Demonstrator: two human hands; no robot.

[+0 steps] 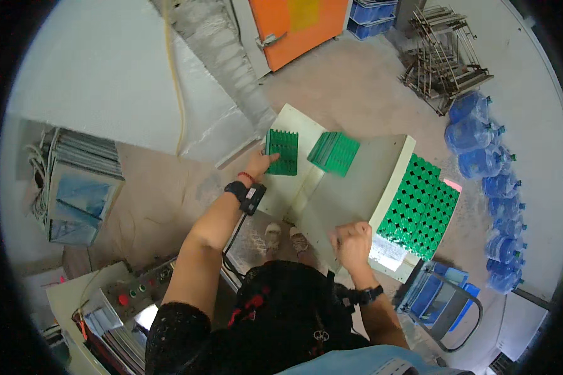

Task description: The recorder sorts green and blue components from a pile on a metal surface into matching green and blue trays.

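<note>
My left hand (258, 164) reaches out to the far left end of the pale work table (350, 187). Its thumb lies over the edge of a green slotted plastic rack (284, 153), gripping its left side. Just right of that rack stands another green ribbed plastic block (334, 153), partly blurred. My right hand (353, 242) is closed above the table's near right edge, fingers curled in; whether something small sits inside is hidden. Beyond the raised right edge of the table lies a wide array of green round-topped pieces (419, 206) in tight rows.
Large blue water bottles (481, 162) line the right wall. A metal frame pile (447, 53) stands at the far right. Near the lower right is a trolley with blue bins (438, 294). A control panel with buttons (131, 294) sits lower left; an orange door (300, 28) is ahead.
</note>
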